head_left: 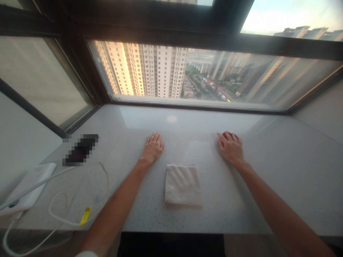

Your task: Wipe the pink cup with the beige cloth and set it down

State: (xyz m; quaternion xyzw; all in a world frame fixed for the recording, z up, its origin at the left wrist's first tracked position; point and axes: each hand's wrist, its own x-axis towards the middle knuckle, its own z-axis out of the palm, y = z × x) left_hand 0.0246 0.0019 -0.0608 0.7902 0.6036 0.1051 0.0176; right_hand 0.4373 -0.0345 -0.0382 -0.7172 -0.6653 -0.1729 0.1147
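My left hand (153,147) lies flat, palm down, on a pale speckled stone window ledge (281,171), fingers stretched out and close together. My right hand (230,145) rests palm down in the same way further right, fingers extended, holding nothing. Between the two forearms, a little nearer to me, lies a folded white cloth (183,184), square and flat on the ledge. Neither hand touches the cloth.
At the left lie a dark pixelated flat object (80,150), a white power bank or charger (29,187) and a looping white cable (61,214) with a yellow tag. A dark-framed window (187,75) overlooks tall buildings. The ledge's front edge (171,231) is near me.
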